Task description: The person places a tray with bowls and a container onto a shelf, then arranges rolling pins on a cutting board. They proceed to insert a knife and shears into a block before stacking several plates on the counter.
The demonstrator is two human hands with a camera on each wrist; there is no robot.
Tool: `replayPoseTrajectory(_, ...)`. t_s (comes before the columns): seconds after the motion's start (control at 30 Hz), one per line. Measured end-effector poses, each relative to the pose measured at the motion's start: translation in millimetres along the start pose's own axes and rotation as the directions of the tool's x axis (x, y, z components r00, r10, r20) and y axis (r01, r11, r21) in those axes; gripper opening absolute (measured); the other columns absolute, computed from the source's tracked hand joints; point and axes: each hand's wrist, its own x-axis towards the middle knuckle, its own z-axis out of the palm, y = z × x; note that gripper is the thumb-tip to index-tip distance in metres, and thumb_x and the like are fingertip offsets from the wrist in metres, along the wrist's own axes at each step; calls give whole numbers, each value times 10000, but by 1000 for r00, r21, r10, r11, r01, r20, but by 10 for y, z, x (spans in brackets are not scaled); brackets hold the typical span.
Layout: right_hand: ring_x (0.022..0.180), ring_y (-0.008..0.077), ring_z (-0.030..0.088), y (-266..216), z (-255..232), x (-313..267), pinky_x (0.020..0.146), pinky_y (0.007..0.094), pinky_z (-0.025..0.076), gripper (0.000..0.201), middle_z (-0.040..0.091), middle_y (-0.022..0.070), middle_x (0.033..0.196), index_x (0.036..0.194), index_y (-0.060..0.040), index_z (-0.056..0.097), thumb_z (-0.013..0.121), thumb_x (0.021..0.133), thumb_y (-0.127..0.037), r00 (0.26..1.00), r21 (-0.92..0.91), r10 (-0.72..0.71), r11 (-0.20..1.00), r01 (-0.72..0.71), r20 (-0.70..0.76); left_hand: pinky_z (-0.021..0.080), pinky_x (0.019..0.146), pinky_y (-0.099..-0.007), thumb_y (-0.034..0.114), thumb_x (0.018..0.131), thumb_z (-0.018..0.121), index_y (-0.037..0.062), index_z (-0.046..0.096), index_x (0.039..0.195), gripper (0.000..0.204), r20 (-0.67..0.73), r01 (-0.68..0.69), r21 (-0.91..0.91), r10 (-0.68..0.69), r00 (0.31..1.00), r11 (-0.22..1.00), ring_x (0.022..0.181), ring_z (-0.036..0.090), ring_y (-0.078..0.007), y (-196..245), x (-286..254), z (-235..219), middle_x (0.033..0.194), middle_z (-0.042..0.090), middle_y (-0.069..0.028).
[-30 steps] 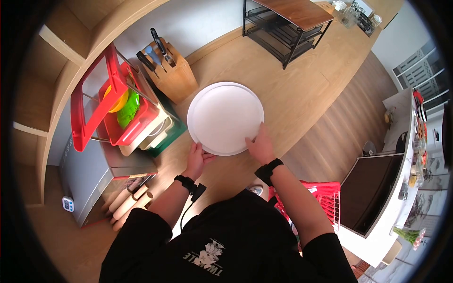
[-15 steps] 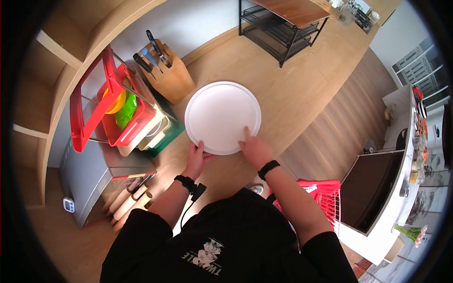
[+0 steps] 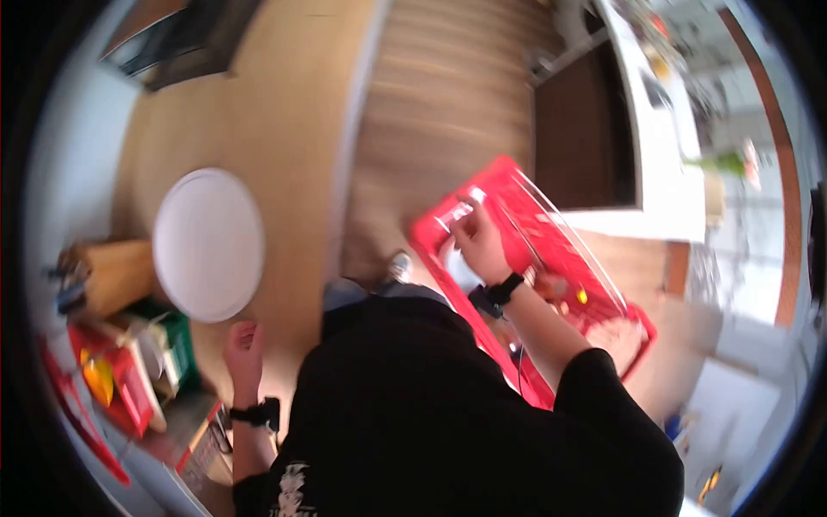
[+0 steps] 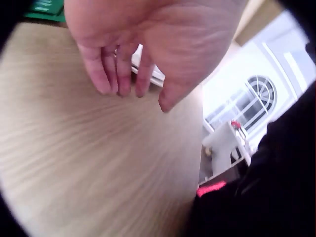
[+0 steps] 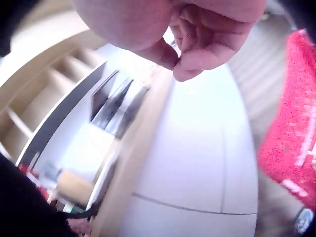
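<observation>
A round white plate (image 3: 208, 246) with a raised rim lies on the wooden counter. My left hand (image 3: 244, 349) is just in front of the plate's near edge, its fingers loosely bent and holding nothing. In the left wrist view the fingers (image 4: 118, 74) hang over bare wood, with a bit of white rim showing behind them. My right hand (image 3: 478, 241) overlaps a basket lined with red cloth (image 3: 439, 226) in the head view. Its fingers curl loosely, thumb close to the index finger (image 5: 197, 61), and nothing shows between them. The basket holds several mixed items, blurred.
A knife block (image 3: 116, 276) and a green bin (image 3: 178, 345) stand left of the plate, with a red rack (image 3: 129, 388) nearer me. At the far left is a black rack (image 3: 194, 43). The counter's edge (image 3: 349, 129) runs beside the wooden floor (image 3: 431, 103).
My view has swung right, bringing the basket into full sight. The right hand has left the plate and moved over to the basket; the left hand has let go of the plate's rim.
</observation>
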Motion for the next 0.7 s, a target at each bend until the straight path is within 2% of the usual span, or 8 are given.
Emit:
replayPoseTrajectory(0.03, 682, 182, 677, 363, -309, -50, 623, 331, 531, 442, 673, 105, 798, 1333, -49, 518, 650, 912, -74, 987, -11, 116, 993, -118, -113, 521, 869, -348, 148, 869, 761, 12, 635, 1128, 318, 92, -43, 269, 19, 996, 962, 982, 646, -236, 279, -45, 20, 1037, 661, -97)
replayPoseTrajectory(0.07, 694, 191, 687, 721, -579, -110, 630, 336, 538, 430, 683, 113, 810, 1307, -43, 537, 668, 901, -97, 953, -7, 215, 975, -222, -215, 452, 1034, -411, 113, 807, 791, 14, 587, 1287, 531, 276, -443, 510, 348, 896, 737, 1238, 544, -335, 483, -81, 21, 1315, 575, -174)
replayPoseTrajectory(0.13, 697, 232, 697, 1335, -993, -307, 662, 368, 551, 407, 698, 128, 829, 1244, -45, 583, 700, 873, -167, 891, -240, 256, 901, -360, -374, 331, 1160, -458, 81, 745, 824, 56, 415, 1487, 848, 503, -512, 528, 236, 832, 678, 1464, 284, -406, 924, -116, 189, 1579, 304, -227)
replayPoseTrajectory(0.17, 746, 282, 703, 1596, -1118, -415, 709, 403, 555, 378, 708, 138, 857, 1160, -42, 635, 721, 846, -235, 843, -252, 363, 840, -481, -398, 331, 1160, -458, 81, 745, 824, 56, 415, 1487, 848, 534, -530, 518, 230, 814, 672, 1464, 284, -406, 1001, -97, 255, 1579, 304, -227)
replayPoseTrajectory(0.23, 780, 295, 704, 2325, -1163, -663, 736, 408, 554, 357, 710, 142, 866, 1126, -43, 655, 724, 844, -250, 829, -245, 441, 810, -532, -345, 284, 1196, -466, 42, 695, 846, 104, 188, 1591, 1113, 617, -464, 616, -23, 787, 637, 1525, 77, -420, 1062, -98, 339, 1653, 48, -236)
replayPoseTrajectory(0.33, 900, 317, 704, 2755, -1065, -864, 825, 399, 551, 318, 718, 163, 920, 1054, -46, 698, 727, 827, -266, 755, -201, 633, 728, -656, -172, 269, 1207, -464, 38, 685, 856, 113, 112, 1601, 1182, 620, -470, 648, -57, 782, 599, 1520, 26, -441, 999, -106, 399, 1650, -22, -246)
replayPoseTrajectory(0.43, 940, 331, 702, 3138, -795, -923, 852, 403, 556, 321, 722, 176, 965, 1057, -62, 706, 720, 822, -281, 749, -222, 651, 718, -659, -118, 270, 1208, -460, 45, 689, 854, 104, 88, 1603, 1194, 622, -473, 659, -69, 780, 585, 1517, 31, -445, 921, -65, 411, 1650, -45, -244)
replayPoseTrajectory(0.7, 1100, 429, 631, 3954, -98, -682, 986, 496, 495, 533, 655, 264, 1173, 1268, 21, 531, 684, 837, -254, 618, -316, 705, 533, -785, -348, 222, 1227, -470, 88, 716, 823, 79, 141, 1599, 1116, 579, -364, 679, -159, 800, 638, 1520, 38, -438, 936, -43, 459, 1657, -41, -230)
